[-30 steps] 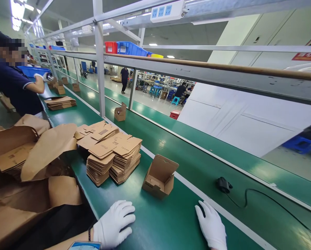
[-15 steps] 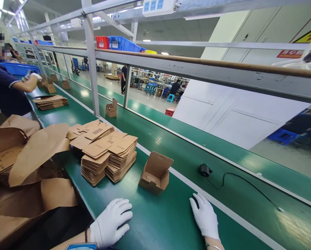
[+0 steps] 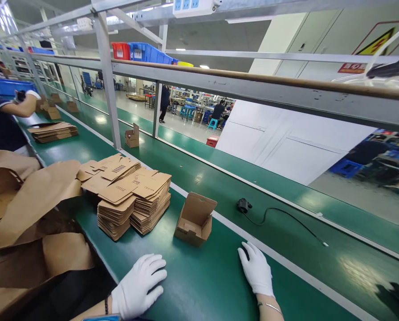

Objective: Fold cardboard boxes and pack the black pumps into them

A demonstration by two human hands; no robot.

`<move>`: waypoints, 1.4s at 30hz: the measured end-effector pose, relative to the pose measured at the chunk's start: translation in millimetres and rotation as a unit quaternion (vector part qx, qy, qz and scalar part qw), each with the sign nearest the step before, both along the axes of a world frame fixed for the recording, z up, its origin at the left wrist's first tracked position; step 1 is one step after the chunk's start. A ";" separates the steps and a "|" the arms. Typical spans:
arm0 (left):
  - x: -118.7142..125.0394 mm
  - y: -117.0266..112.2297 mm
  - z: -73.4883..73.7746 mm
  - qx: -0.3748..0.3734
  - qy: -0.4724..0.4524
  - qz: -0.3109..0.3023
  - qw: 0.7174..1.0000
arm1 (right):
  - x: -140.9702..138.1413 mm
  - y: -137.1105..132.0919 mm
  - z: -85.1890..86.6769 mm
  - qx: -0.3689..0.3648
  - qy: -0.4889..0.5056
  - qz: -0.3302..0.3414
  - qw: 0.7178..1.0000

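Observation:
In a white glove, my left hand [image 3: 140, 285] lies on the green work surface [image 3: 186, 285], fingers apart and holding nothing. My right hand [image 3: 255, 269], gloved the same way, rests by the white line to the right, its fingers spread and nothing in them. Between and beyond the hands stands a small brown cardboard box [image 3: 194, 223] with its lid raised. Stacks of flat, unfolded cartons [image 3: 132, 189] lie to the left of that box. On the belt past the white line is a black round part with a cable [image 3: 243, 205].
Large brown wrapping paper [image 3: 35, 200] bulges at the left edge. Further along are another flat carton stack [image 3: 54, 131], an open box [image 3: 132, 136] and a co-worker's arm [image 3: 21, 104]. A metal shelf [image 3: 219, 80] crosses above; a dark shape [image 3: 398, 296] shows at lower right.
The black part with its cable has shifted left along the belt, and a dark shape has appeared at lower right. The view has turned slightly; both my hands stay resting on the surface.

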State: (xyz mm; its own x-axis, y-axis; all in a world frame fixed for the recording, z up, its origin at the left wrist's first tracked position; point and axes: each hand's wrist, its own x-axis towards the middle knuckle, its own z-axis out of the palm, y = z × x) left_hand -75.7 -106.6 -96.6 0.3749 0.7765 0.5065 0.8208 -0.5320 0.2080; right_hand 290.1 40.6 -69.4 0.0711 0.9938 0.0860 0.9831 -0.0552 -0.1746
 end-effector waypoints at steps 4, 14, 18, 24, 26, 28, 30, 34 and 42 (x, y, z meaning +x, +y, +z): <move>0.3 0.2 -1.2 0.014 -0.001 0.006 1.000 | -1.5 -0.9 1.3 0.004 0.002 0.000 1.000; -3.9 -0.6 -1.7 0.000 0.035 -0.007 0.999 | -4.1 -4.9 6.1 0.008 0.001 -0.005 1.000; -2.6 -0.5 -3.3 0.005 0.012 0.001 1.000 | -2.0 -4.0 1.9 0.013 -0.002 -0.005 1.000; -4.2 -1.1 -2.8 -0.007 0.035 0.001 0.999 | 3.8 1.9 -8.8 0.040 0.001 0.003 0.999; -7.0 -0.2 -2.7 -0.011 0.058 -0.004 0.998 | 2.8 2.4 -7.3 0.053 0.008 0.008 0.999; -10.3 1.2 -4.0 -0.005 0.072 -0.011 0.997 | -0.7 0.3 -3.2 0.065 0.022 0.009 0.998; -13.8 3.1 -7.4 0.007 0.077 -0.022 0.997 | -6.0 -3.7 0.9 0.073 0.040 0.005 0.997; -21.4 9.2 -20.3 0.021 0.071 -0.042 0.996 | -12.1 -5.6 1.2 0.066 0.054 -0.021 0.996; -37.3 17.0 -47.4 0.043 0.084 -0.063 0.994 | 74.4 33.9 27.9 0.062 0.066 -0.144 0.985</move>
